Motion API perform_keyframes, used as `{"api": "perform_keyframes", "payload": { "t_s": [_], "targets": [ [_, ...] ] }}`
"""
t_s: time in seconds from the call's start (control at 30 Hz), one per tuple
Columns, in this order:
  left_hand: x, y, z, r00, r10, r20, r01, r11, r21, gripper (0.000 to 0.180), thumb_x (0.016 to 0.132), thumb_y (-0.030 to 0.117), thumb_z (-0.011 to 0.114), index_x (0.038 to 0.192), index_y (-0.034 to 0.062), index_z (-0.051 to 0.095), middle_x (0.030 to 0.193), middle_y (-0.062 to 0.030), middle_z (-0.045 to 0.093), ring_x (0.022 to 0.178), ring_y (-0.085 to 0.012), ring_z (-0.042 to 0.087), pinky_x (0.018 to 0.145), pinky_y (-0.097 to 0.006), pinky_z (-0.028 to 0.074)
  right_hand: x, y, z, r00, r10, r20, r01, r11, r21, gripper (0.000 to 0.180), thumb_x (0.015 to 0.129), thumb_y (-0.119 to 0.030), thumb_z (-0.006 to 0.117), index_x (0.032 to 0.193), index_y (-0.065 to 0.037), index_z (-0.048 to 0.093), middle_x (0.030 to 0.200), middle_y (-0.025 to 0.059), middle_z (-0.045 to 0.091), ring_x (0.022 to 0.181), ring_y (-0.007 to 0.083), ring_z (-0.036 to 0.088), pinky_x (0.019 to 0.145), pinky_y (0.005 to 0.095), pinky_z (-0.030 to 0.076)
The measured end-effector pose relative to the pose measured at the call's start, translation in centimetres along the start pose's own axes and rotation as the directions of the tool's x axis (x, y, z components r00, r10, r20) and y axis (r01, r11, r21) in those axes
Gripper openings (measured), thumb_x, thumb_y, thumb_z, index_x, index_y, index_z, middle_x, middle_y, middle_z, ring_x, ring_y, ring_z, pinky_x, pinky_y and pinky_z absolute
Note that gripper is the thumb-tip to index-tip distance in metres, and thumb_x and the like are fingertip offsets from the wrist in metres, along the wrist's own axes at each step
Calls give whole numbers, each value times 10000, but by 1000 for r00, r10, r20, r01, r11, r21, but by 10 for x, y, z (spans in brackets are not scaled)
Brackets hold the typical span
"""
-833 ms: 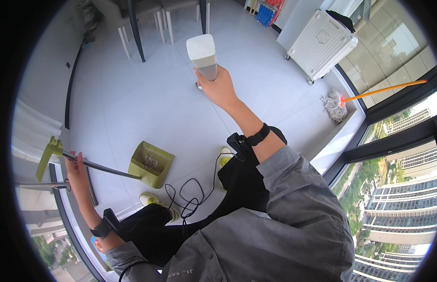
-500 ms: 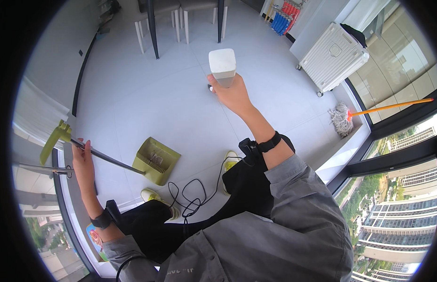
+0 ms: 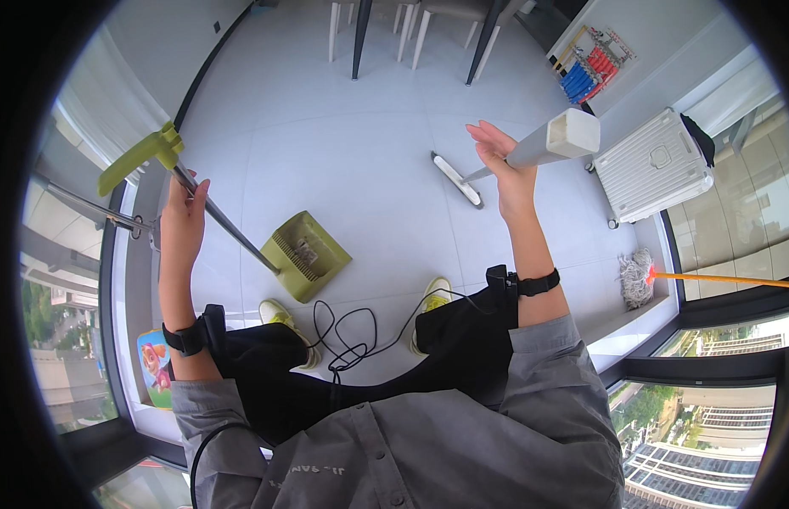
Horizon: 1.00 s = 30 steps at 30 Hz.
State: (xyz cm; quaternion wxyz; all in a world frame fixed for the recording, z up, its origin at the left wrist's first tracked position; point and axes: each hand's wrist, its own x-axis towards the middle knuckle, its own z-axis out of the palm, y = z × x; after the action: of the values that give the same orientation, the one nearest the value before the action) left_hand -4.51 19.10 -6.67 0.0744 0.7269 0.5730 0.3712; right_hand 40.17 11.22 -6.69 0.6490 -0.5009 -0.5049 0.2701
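Note:
My left hand (image 3: 184,208) is closed round the metal pole of a green long-handled dustpan (image 3: 308,256), just below its green grip. The dustpan rests on the floor in front of my feet, with comb teeth along one side and some grey debris inside. My right hand (image 3: 509,170) has its fingers stretched out, and the thick pale handle of a broom (image 3: 539,146) lies in the crook by the thumb. The broom's slim white head (image 3: 456,180) is on the floor beyond that hand; its bristles are hard to make out.
A black cable (image 3: 348,339) lies looped between my shoes. A white suitcase (image 3: 653,165) and a mop (image 3: 636,280) stand at the right by the windows. Table and chair legs (image 3: 360,42) are at the far side. Red and blue pipes (image 3: 594,72) line the wall.
My right hand has moved right with the broom, its fingers straightening, and the broom head has come into sight. The whole view has shifted; my left hand keeps the dustpan pole.

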Motion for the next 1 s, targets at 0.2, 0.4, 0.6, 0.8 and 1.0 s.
{"api": "perform_keyframes", "payload": {
  "t_s": [0.2, 0.4, 0.6, 0.8, 1.0],
  "targets": [
    [-1, -5, 1, 1000, 5, -20, -5, 1000, -4, 332, 941, 268, 574, 1145, 19, 494, 796, -138, 612, 669, -226, 603, 663, -319, 487, 1, 0, -5, 998, 37, -41, -35, 998, 47, 338, 763, 35, 657, 1100, 28, 632, 997, 112, 670, 921, 154, 592, 833, 291, 449],
    [0, -2, 2, 1000, -19, -4, 19, 1000, 6, 343, 940, 281, 572, 1149, 19, 497, 828, -154, 633, 700, -255, 629, 683, -333, 496, 1, 7, -4, 997, 31, -72, -32, 999, -11, 307, 741, -2, 713, 1043, 7, 662, 891, 53, 648, 766, 99, 562, 698, 245, 440],
    [0, -4, 3, 1000, -13, -14, 13, 1000, 17, 310, 942, 248, 574, 1138, 22, 491, 774, -132, 595, 663, -217, 585, 656, -312, 480, 1, 7, -3, 996, 26, -83, -29, 999, -33, 256, 738, -52, 750, 981, -6, 684, 829, 12, 617, 694, 67, 521, 620, 229, 407],
    [0, -4, 3, 1000, 4, -24, -4, 1000, -2, 305, 944, 242, 570, 1135, 20, 484, 780, -134, 590, 674, -220, 585, 661, -315, 481, 0, 3, 1, 993, 12, -116, -33, 982, -184, 165, 767, -147, 763, 868, -35, 696, 701, -10, 579, 616, 60, 479, 573, 225, 382],
    [0, -1, 0, 1000, 4, -10, -4, 1000, 27, 328, 947, 268, 558, 1144, 18, 481, 831, -158, 620, 716, -277, 624, 684, -351, 495, -1, -2, 3, 993, 28, -116, -58, 963, -263, 144, 769, -175, 765, 811, -61, 688, 634, -28, 551, 573, 58, 472, 551, 225, 371]
  ]
}}
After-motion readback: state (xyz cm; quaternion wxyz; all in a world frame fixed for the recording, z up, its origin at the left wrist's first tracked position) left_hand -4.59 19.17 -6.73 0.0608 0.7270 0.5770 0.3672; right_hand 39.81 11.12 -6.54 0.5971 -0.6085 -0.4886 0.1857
